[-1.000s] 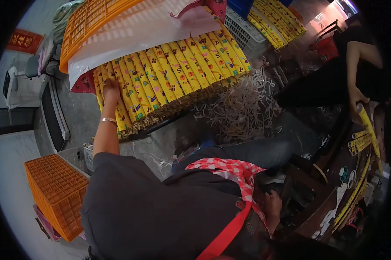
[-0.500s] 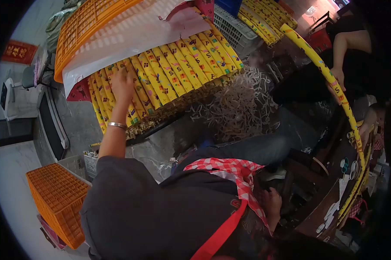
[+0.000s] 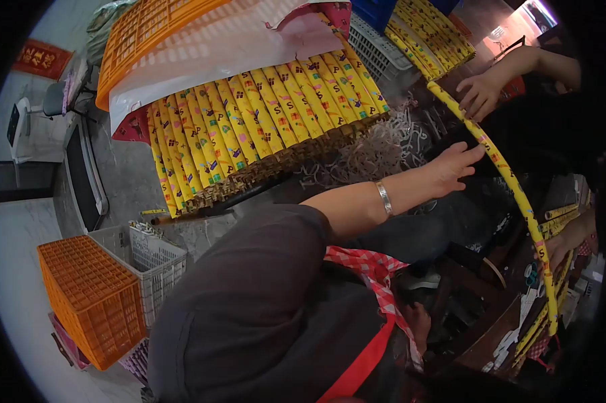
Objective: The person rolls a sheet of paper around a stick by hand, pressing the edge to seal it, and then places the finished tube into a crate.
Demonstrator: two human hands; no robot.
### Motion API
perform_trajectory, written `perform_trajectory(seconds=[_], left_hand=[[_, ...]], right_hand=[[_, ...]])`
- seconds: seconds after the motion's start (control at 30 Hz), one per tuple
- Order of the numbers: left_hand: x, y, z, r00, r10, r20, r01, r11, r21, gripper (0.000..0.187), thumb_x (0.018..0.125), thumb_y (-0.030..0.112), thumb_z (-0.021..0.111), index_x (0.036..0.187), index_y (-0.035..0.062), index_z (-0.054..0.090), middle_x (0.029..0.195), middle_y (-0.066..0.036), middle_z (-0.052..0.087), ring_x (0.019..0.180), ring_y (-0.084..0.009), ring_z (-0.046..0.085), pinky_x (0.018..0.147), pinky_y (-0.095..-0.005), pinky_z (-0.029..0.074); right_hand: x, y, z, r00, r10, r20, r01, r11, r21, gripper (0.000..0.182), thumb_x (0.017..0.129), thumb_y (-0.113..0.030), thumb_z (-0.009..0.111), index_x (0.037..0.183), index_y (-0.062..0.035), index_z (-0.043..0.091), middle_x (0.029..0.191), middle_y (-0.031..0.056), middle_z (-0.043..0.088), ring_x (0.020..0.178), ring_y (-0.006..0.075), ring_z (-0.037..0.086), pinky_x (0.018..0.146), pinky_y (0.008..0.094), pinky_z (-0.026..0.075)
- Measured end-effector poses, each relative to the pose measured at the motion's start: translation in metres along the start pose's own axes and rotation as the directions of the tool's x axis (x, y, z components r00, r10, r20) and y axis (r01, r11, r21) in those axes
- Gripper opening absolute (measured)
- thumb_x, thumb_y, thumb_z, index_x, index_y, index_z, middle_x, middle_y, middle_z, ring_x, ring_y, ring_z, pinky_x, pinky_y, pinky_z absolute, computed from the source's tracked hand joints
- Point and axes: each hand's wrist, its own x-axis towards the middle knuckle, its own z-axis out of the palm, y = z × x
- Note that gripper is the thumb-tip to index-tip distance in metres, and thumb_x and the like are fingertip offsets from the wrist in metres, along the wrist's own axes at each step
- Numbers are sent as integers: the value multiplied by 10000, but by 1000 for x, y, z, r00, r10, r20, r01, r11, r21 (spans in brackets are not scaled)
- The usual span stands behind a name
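Note:
My left hand (image 3: 454,169), with a bangle on the wrist, reaches right with fingers apart. Its fingertips are right at the edge of a long yellow wrapping paper roll (image 3: 496,159), printed with gifts and letters. A co-worker's hand (image 3: 481,96) is spread over the upper part of that roll, and another hand (image 3: 563,247) is at its lower part. My right hand (image 3: 420,324) is low beside the red checked apron (image 3: 377,272), dim and partly hidden, its fingers not clear. Left of my arm, many similar rolls lie side by side in a stack (image 3: 262,114).
An orange crate (image 3: 148,50) and white sheet (image 3: 215,57) lie over the stack's back. Shredded strips (image 3: 377,151) cover the floor beside it. Another orange crate (image 3: 91,299) and a grey basket (image 3: 156,258) stand lower left. Scissors (image 3: 531,275) lie on a table at right.
My left hand has left the stacked rolls and swung right to the long roll. The co-worker's upper hand has opened and moved up, and the long roll has shifted down and left.

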Motion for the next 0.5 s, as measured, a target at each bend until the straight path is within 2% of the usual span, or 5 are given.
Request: perform_trajectory(seconds=[0.17,0.3,0.37,0.43,0.5], left_hand=[[30,-23,6,973,-225,-45,224,974,-31,1174,798,611,760,1588,73,78,1633,-233,78,1514,-401,87,1171,-650,63],[44,-51,14,967,-236,-96,234,972,-33,1109,821,554,770,1585,83,118,1635,-208,126,1509,-401,127,1173,-642,92],[50,-55,19,971,-228,-76,229,973,-5,977,843,510,765,1552,127,212,1624,-153,203,1484,-377,214,1169,-644,102],[51,-57,24,980,-195,-31,194,981,-21,661,848,462,778,1350,178,455,1463,-95,463,1397,-326,360,1157,-655,93],[53,-64,31,973,-146,-179,117,980,-164,492,846,405,796,1208,189,542,1324,-38,563,1314,-288,439,1147,-654,110]], right_hand=[[5,-1,-1,1000,-5,13,4,996,90,403,930,-294,656,1207,-1,645,1156,238,665,1062,426,626,900,464,511],[3,0,2,998,-62,-31,64,995,81,374,925,-304,640,1175,-27,658,1127,242,670,1034,438,630,881,483,514],[-4,-15,-12,999,-17,-28,21,992,124,358,924,-298,634,1163,-33,663,1113,242,673,1025,439,632,868,489,516],[-10,-21,-16,1000,7,-14,-4,985,172,343,923,-293,628,1152,-40,668,1100,241,675,1017,441,633,855,496,517],[-13,-23,-14,998,7,-61,6,978,209,332,924,-282,626,1153,-46,673,1084,230,680,1006,435,635,834,501,520]])
